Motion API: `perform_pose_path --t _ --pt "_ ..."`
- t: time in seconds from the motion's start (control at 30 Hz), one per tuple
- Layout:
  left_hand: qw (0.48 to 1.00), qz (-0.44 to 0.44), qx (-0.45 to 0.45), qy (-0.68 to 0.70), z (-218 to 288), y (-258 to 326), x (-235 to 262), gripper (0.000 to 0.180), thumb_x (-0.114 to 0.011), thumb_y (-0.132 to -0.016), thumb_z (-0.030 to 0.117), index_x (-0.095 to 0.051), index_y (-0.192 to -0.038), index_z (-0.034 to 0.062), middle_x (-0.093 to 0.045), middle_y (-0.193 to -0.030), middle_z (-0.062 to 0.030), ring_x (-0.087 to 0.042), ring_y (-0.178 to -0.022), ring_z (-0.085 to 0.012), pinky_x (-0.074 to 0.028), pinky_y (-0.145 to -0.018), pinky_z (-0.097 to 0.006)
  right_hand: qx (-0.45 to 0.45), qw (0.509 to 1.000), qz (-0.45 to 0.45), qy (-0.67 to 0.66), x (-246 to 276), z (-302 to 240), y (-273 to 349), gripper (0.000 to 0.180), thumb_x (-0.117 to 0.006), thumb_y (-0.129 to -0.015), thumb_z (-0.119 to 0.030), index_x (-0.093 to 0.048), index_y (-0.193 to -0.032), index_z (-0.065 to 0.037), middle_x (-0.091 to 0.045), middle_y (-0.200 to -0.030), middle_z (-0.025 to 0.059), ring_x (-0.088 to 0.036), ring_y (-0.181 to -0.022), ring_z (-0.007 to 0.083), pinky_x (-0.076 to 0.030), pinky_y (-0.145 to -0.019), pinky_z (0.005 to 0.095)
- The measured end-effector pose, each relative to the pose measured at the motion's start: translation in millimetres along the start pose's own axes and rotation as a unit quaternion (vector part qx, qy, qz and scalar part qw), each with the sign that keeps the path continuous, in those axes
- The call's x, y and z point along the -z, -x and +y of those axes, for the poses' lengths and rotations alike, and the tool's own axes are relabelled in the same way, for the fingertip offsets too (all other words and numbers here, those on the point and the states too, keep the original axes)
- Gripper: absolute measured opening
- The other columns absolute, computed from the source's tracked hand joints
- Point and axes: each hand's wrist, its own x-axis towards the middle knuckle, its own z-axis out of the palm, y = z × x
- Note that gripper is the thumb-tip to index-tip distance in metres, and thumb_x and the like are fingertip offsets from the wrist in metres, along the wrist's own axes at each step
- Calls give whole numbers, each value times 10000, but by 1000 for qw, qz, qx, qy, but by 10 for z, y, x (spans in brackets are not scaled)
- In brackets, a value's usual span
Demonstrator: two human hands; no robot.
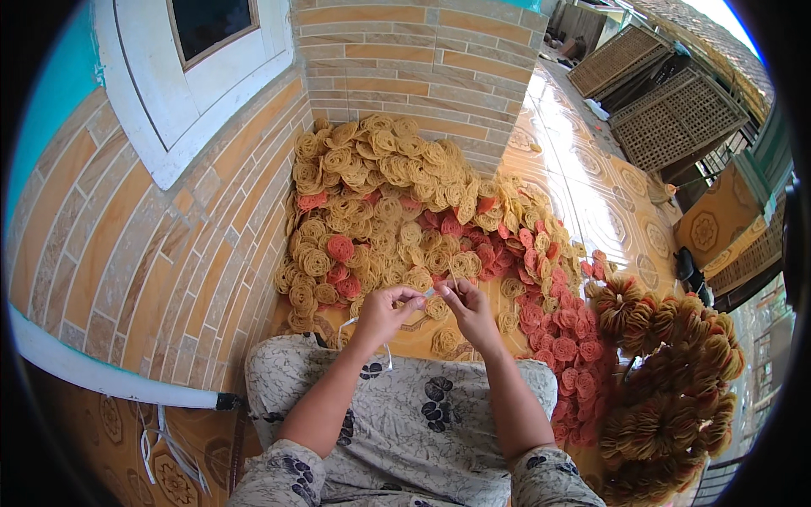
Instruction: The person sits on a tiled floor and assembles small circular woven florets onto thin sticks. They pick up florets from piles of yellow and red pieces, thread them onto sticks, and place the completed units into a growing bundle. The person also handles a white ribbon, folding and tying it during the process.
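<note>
My left hand (pixel 384 314) and my right hand (pixel 470 313) are close together above my lap, fingertips nearly meeting. Both pinch a thin white strip (pixel 429 292) that spans the small gap between them. Its loose length seems to hang below my left hand, over the patterned cloth (pixel 422 406) on my legs. A thin pale sliver, too fine to name, stands up by my right fingertips. Just beyond my hands lies a large heap of round, coiled, lacy yellow discs (pixel 389 160), with pinkish-red discs (pixel 574 346) mixed in and spread toward the right.
Bundles of tightly packed brown-green discs (pixel 667 380) lie at the right. A tiled brick-pattern wall (pixel 405 51) closes off the back and left. More white strips (pixel 160 448) hang near a white rail (pixel 110 367) at lower left. Woven racks (pixel 676 118) stand far right.
</note>
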Motion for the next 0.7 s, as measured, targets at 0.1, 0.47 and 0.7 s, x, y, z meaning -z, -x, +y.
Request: perform_pose_path --t 0.1,0.47,0.7 --pt "1000 -19 16 15 -30 -5 11 194 -644 -910 164 -690 -989 -7 -714 -859 -55 -654 -797 -76 -499 -701 -214 -41 998 -40 24 47 -68 25 286 -626 -934 -199 -620 -1080 47 -642 -848 6 -572 -815 58 -465 -734 220" --pt "998 -31 22 -56 -5 9 -35 211 -660 -902 178 -689 -995 -10 -711 -857 -31 -617 -753 -39 -480 -677 -204 -62 996 -27 60 29 -50 36 185 -657 -913 -173 -646 -932 11 -599 -760 -49 -473 -680 7 -365 -603 181" --pt "1000 -10 20 6 -34 -9 -8 210 -655 -903 146 -671 -1027 -23 -706 -900 -56 -634 -793 -65 -491 -722 -215 -29 998 -40 48 -13 10 54 210 -576 -965 -214 -634 -987 -13 -511 -765 -64 -413 -675 16 -332 -595 179"
